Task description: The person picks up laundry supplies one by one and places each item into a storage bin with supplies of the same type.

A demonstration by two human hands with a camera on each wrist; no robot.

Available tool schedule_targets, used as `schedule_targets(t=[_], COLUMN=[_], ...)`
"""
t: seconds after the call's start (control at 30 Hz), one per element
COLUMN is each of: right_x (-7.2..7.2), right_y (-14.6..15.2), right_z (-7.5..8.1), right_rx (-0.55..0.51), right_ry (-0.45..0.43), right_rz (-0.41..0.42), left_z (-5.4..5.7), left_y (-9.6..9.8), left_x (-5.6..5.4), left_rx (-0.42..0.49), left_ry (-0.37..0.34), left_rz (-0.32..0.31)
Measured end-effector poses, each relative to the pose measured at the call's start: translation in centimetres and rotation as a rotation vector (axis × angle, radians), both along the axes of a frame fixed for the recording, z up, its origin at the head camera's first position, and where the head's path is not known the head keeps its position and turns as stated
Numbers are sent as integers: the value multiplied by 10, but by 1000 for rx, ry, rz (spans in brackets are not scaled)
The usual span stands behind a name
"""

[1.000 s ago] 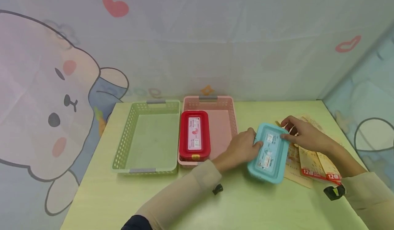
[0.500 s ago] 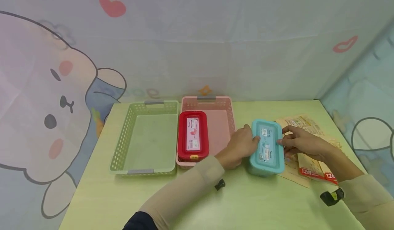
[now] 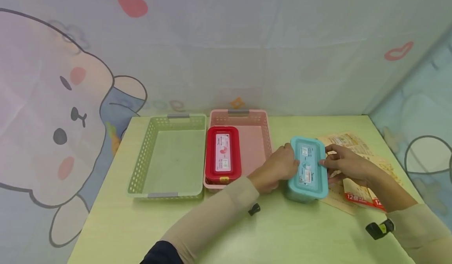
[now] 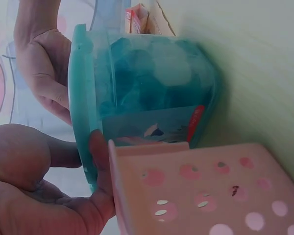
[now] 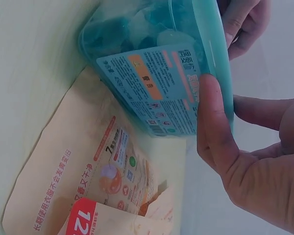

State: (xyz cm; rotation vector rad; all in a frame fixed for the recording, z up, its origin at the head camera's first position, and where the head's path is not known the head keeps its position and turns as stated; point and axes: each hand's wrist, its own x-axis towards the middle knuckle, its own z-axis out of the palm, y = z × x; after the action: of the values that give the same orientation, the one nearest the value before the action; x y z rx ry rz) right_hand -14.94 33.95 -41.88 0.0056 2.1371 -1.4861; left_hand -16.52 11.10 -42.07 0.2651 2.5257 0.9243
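Note:
A teal lidded plastic box (image 3: pixel 306 166) sits at the right of the table, its lid on and a label on top. Through its cloudy wall, blue-green lumps (image 4: pixel 152 68) show in the left wrist view. My left hand (image 3: pixel 277 168) pinches the left rim of the lid, thumb above and fingers beneath. On the opposite side my right hand (image 3: pixel 347 164) pinches the right rim; in the right wrist view its index finger (image 5: pixel 213 115) lies under the lid's edge. The box's underside is hidden.
A pink basket (image 3: pixel 259 138) just left of the box holds a red lidded box (image 3: pixel 222 152). Beside it stands a green basket (image 3: pixel 169 160). Flat paper packets (image 3: pixel 353 195) lie under and beyond my right forearm. A printed cloth (image 3: pixel 265 60) hangs behind the table.
The teal box has swung from a slant to nearly straight, its near end moving away from me. My right hand has shifted from the far corner to the middle of the right rim.

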Motion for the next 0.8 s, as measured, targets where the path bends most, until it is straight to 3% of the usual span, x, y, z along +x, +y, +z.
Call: schedule_targets(t=[0.1,0.23,0.5,0.8], right_x=[0,1,-1,0], right_y=[-1,-2,-5,-11], right_z=[1,4,11,25], right_rx=[5,33,64,58], right_ry=[11,30,91,169], right_rz=[-1,1,10,-20], left_z=[-1,-2,-2,-3], left_y=[-1,-3,-8,-16], left_x=[1,0,-8,-12], left_rx=[39,48,-12,120], left_ry=[-38,-52,108,138], left_rz=[29,11,-110,-97])
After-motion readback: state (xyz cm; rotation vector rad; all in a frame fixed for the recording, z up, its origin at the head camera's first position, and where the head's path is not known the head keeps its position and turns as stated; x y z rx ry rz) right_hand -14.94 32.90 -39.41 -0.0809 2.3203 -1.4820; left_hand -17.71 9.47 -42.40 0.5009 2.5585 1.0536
